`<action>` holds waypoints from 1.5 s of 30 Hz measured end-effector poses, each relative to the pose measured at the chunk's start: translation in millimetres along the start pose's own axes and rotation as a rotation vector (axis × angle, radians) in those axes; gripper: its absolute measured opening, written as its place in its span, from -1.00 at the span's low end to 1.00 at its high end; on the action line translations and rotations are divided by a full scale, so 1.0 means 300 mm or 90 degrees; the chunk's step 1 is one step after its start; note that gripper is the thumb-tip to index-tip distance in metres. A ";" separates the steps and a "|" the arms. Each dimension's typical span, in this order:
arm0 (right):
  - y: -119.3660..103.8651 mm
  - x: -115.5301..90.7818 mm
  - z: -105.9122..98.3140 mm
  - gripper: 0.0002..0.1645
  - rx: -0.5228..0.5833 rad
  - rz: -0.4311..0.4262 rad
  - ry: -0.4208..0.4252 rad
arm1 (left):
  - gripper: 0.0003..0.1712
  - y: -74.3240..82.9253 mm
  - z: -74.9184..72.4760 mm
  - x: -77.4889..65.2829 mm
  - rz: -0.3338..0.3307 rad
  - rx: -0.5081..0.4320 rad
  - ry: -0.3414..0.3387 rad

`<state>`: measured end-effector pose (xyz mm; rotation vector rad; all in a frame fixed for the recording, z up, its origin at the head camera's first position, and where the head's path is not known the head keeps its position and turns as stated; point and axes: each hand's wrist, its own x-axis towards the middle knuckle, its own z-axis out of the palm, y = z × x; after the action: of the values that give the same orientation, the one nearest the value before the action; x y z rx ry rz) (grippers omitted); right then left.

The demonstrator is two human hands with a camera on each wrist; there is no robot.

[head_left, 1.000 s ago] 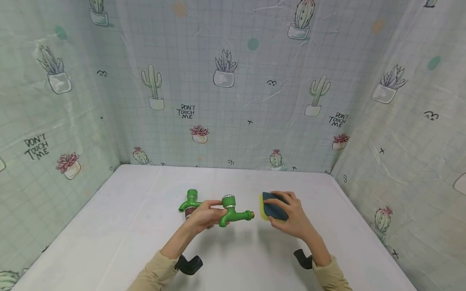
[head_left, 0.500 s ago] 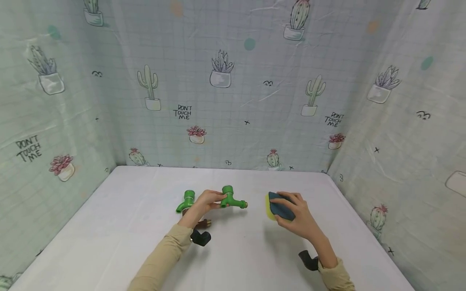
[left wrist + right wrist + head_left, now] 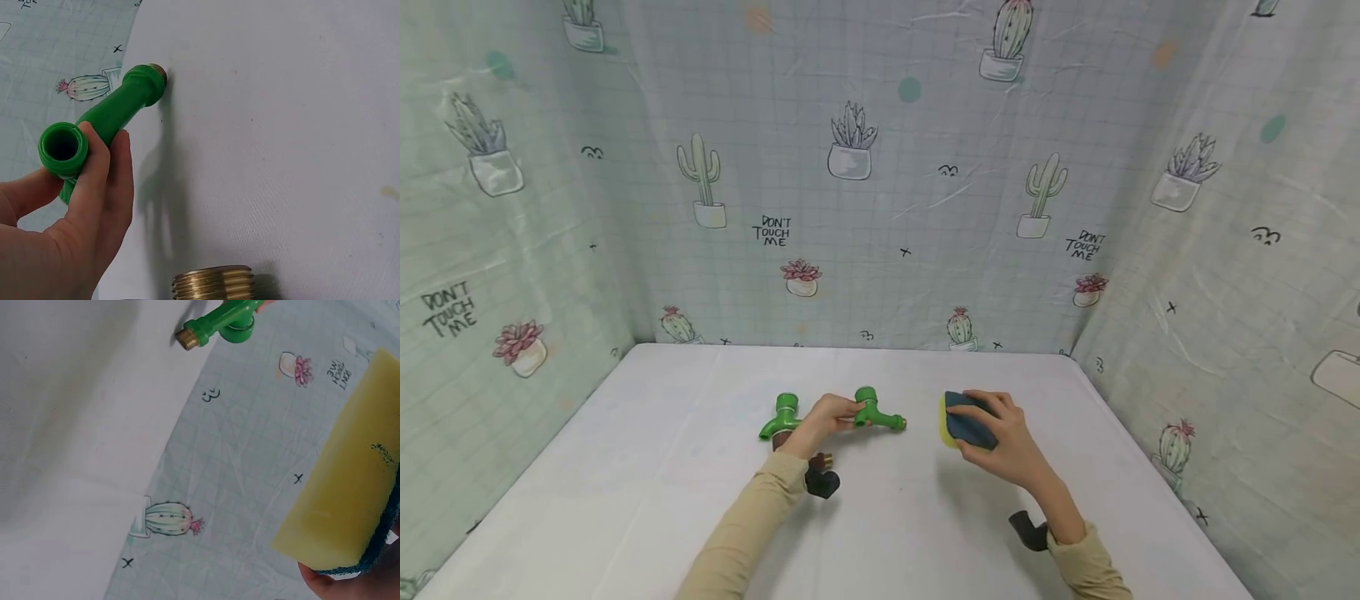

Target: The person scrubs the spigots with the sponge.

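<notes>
My left hand (image 3: 827, 421) holds a green tap (image 3: 880, 418) over the back middle of the table, its brass-threaded end pointing right. In the left wrist view the tap's open spout (image 3: 63, 150) sits between thumb and fingers, with a shadow on the tabletop beside it. My right hand (image 3: 1009, 450) grips a sponge (image 3: 968, 421), dark scouring side up, by its edges. Its thick yellow foam (image 3: 344, 481) shows in the right wrist view. Just left of my left hand lies another green tap (image 3: 784, 410) with a brown part below it, partly hidden by my wrist.
A brass threaded end (image 3: 214, 284) shows at the bottom of the left wrist view. The white table (image 3: 625, 467) meets a cactus-print curtain (image 3: 880, 292) at the back and both sides. Black wrist cameras (image 3: 1028, 532) hang under both wrists.
My left hand has moved the tap away from me and down toward the tabletop, then nearly stopped. The sponge shifted slightly right, then back left, still in my right hand.
</notes>
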<state>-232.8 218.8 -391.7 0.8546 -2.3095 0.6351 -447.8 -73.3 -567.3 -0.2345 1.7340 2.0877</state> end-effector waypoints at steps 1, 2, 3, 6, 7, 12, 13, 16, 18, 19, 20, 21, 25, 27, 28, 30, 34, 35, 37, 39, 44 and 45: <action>0.000 0.001 0.002 -0.43 0.001 -0.001 -0.002 | -0.70 -0.004 -0.015 0.022 -0.008 -0.014 -0.012; -0.001 0.003 0.004 -0.43 0.000 -0.002 -0.005 | -0.68 -0.006 -0.018 0.025 -0.017 -0.015 -0.009; 0.000 0.004 0.005 -0.43 0.001 -0.002 -0.007 | -0.67 -0.007 -0.024 0.027 -0.022 -0.016 -0.010; 0.002 0.008 0.013 -0.44 -0.004 -0.003 -0.018 | -0.62 -0.011 -0.032 0.027 -0.019 0.010 -0.006; 0.001 0.009 0.016 -0.45 -0.005 -0.003 -0.022 | -0.62 -0.012 -0.036 0.029 -0.014 0.019 -0.007; 0.000 0.016 0.029 -0.46 -0.013 -0.006 -0.034 | -0.56 -0.018 -0.054 0.036 0.009 0.056 -0.003; -0.001 0.016 0.031 -0.46 -0.014 -0.006 -0.037 | -0.53 -0.019 -0.052 0.031 0.009 0.069 0.012; -0.004 0.016 0.038 -0.47 -0.021 -0.004 -0.049 | -0.53 -0.024 -0.064 0.043 0.014 0.092 0.026; -0.006 0.016 0.040 -0.48 -0.021 0.002 -0.059 | -0.56 -0.022 -0.067 0.040 0.013 0.119 0.036; -0.008 0.016 0.040 -0.49 -0.019 0.005 -0.062 | -0.56 -0.021 -0.068 0.037 0.014 0.133 0.039; -0.009 0.016 0.040 -0.49 -0.017 0.008 -0.066 | -0.56 -0.018 -0.069 0.032 0.010 0.142 0.041; -0.009 0.016 0.041 -0.49 -0.015 0.010 -0.068 | -0.54 -0.015 -0.067 0.030 0.007 0.160 0.049; -0.006 0.019 0.043 -0.51 -0.015 0.017 -0.079 | -0.43 0.031 -0.037 -0.033 -0.025 0.194 0.073; 0.000 0.022 0.046 -0.51 -0.025 0.015 -0.086 | -0.40 0.090 0.012 -0.143 -0.036 0.191 0.083; 0.004 0.025 0.048 -0.52 -0.031 0.014 -0.091 | -0.41 0.137 0.054 -0.245 -0.040 0.193 0.087; 0.011 0.030 0.053 -0.52 -0.041 0.013 -0.103 | -0.44 0.206 0.112 -0.401 -0.035 0.189 0.087; 0.025 0.042 0.060 -0.52 -0.054 0.002 -0.131 | -0.49 0.269 0.169 -0.554 -0.012 0.201 0.085; 0.027 0.044 0.061 -0.51 -0.060 -0.003 -0.137 | -0.50 0.260 0.151 -0.537 0.002 0.194 0.069; 0.034 0.048 0.064 -0.51 -0.070 -0.012 -0.149 | -0.46 0.232 0.100 -0.477 0.028 0.180 0.027; 0.041 0.050 0.068 -0.51 -0.081 -0.020 -0.164 | -0.42 0.206 0.039 -0.430 0.060 0.159 -0.032; 0.052 0.049 0.082 -0.50 -0.096 -0.033 -0.225 | -0.43 0.256 0.043 -0.602 0.091 0.171 -0.060; 0.054 0.048 0.085 -0.50 -0.097 -0.032 -0.239 | -0.44 0.284 0.069 -0.679 0.084 0.184 -0.044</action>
<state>-262.1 208.3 -404.0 1.0248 -2.6183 0.2874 -297.2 -106.9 -408.0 0.0382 2.0268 1.8758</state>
